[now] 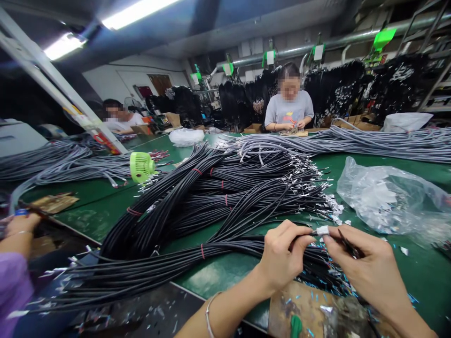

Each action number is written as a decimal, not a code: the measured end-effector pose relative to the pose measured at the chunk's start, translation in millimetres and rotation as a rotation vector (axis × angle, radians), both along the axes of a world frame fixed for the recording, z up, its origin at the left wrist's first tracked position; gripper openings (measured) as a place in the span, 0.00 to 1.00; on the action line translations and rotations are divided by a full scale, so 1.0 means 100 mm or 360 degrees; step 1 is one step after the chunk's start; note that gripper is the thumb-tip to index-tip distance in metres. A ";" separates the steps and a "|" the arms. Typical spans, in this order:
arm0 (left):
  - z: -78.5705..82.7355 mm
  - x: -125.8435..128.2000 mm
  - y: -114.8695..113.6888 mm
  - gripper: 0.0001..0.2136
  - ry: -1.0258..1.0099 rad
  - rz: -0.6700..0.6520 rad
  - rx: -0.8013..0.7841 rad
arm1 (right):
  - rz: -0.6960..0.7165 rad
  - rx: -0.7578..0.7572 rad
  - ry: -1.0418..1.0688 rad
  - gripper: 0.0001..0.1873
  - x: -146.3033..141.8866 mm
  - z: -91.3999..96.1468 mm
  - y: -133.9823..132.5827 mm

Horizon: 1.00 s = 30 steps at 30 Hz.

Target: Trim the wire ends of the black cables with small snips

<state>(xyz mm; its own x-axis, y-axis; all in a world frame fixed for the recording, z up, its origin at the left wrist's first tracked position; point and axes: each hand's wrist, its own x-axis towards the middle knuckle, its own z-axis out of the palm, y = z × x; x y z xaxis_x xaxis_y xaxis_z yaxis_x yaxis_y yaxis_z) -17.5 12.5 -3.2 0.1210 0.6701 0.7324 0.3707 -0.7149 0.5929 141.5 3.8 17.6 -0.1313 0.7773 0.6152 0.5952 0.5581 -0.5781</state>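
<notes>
My left hand (282, 256) is closed in a pinch on the end of a thin black cable (225, 244) that runs off to the left over the green table (102, 206). A small white connector (322, 230) sits at the cable's tip, between both hands. My right hand (369, 270) is closed, its thumb and finger pressing the white connector, with a dark thin tool or wires held across its fingers. Just beyond my hands lies a big heap of bundled black cables (218, 197) tied with red bands.
A clear plastic bag of small white parts (387, 197) lies to the right. Grey cable bundles (369, 141) lie across the far side, with a green mini fan (141, 166) at left. A person (289, 110) sits opposite, another person (120, 117) at far left, and a co-worker's hand (21, 225) is at my left.
</notes>
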 end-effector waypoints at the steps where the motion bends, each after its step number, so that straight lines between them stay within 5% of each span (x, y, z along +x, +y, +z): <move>1: 0.02 -0.02 0.00 0.07 0.0030 -0.0058 -0.0046 | 0.0021 0.0025 -0.0042 0.05 0.02 0.00 0.02; 4: 0.10 -0.10 0.01 0.13 0.0093 -0.0374 -0.0392 | 0.0232 0.0206 -0.0214 0.10 0.09 0.00 0.09; 8: 0.17 -0.18 0.08 0.20 0.0122 -0.0878 -0.1146 | 0.0439 0.0789 -0.0758 0.19 0.26 -0.01 0.12; 12: 0.11 -0.14 0.17 0.21 -0.0270 -0.0789 -0.1526 | 0.0279 0.1151 -0.1083 0.18 0.42 -0.06 0.13; 14: 0.07 -0.11 0.19 0.20 -0.0577 -0.0721 -0.1516 | 0.0064 0.1095 -0.0966 0.19 0.46 -0.07 0.16; 18: 0.03 -0.07 0.17 0.18 -0.0800 -0.0772 -0.1340 | -0.0413 0.0595 -0.0544 0.17 0.38 -0.05 0.21; 24: 0.00 -0.03 0.10 0.20 -0.0685 -0.0808 -0.1326 | 0.0183 -0.0018 -0.0046 0.04 0.09 0.01 0.13; 30: -0.05 -0.01 0.08 0.16 -0.0575 -0.0637 -0.1236 | 0.0053 -0.0007 -0.0050 0.05 0.13 -0.01 0.10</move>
